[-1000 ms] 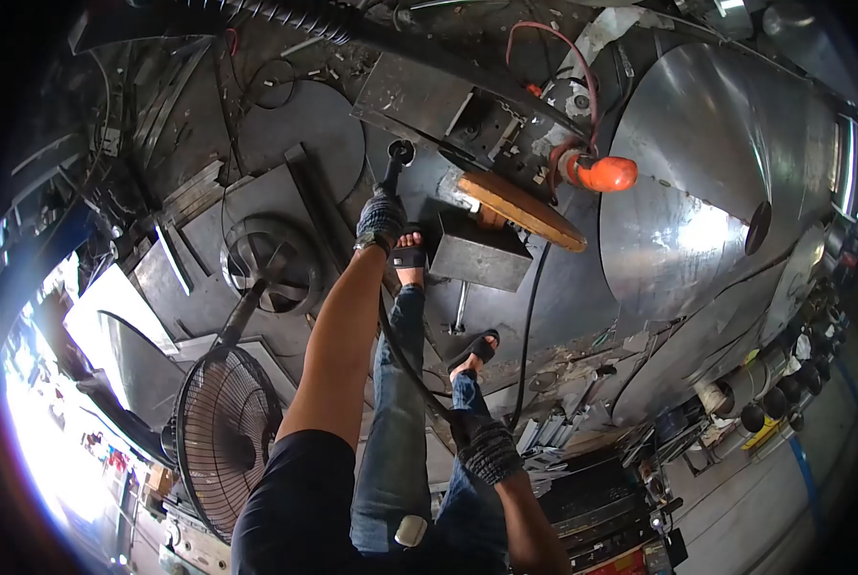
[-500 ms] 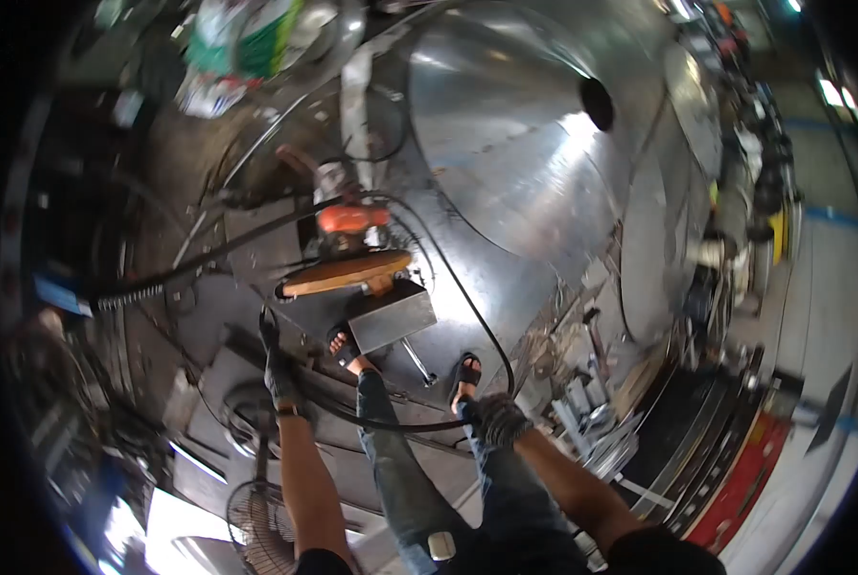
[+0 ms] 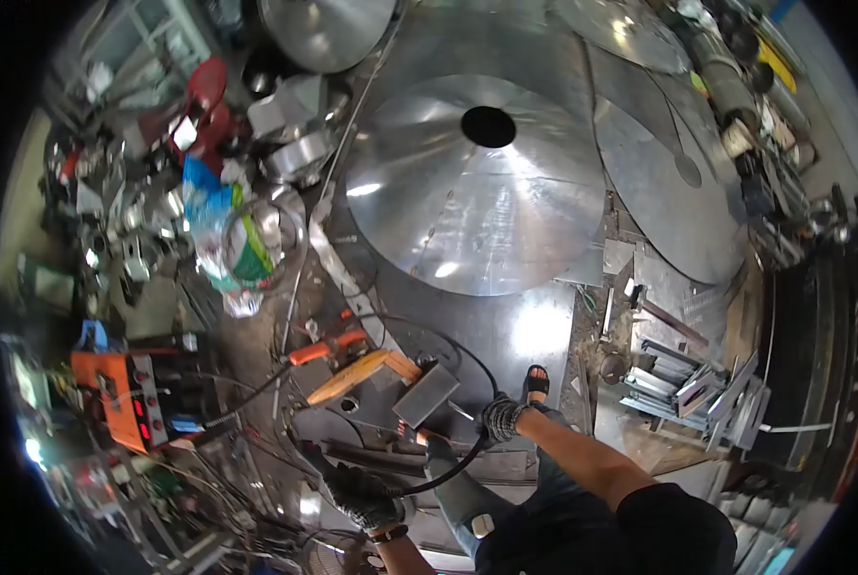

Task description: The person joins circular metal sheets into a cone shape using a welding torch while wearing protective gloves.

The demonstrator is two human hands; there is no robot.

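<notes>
The left hand (image 3: pixel 357 494), in a dark knit glove, sits at the bottom centre of the frame. Its fingers are curled shut around one end of a black cable (image 3: pixel 448 467). The cable sags in a short arc up and to the right to the right hand (image 3: pixel 499 418), also gloved, which is closed around it just right of centre. The right forearm is bare and runs down to the lower right. From the right hand the cable loops on over the floor toward the middle of the frame.

Between the two hands and just above them lies a grey metal box (image 3: pixel 427 395), tilted, with a wooden stool (image 3: pixel 350 377) just beside it on its left. An orange-handled tool (image 3: pixel 325 351) lies near the stool, a little higher. A sandalled foot (image 3: pixel 536 383) stands on the steel floor right of the box, close to the right hand, and jeans show at the bottom centre.

A large shiny cone (image 3: pixel 467 230) with a round hole at its top fills the upper middle of the frame. A flat steel disc (image 3: pixel 659 182) lies to its right, partly under it. An orange welder (image 3: pixel 122 402) stands at the left edge, and a green and white bag (image 3: pixel 242 249) lies among scrap in the upper left. Metal offcuts (image 3: pixel 683 383) are piled at the right.
</notes>
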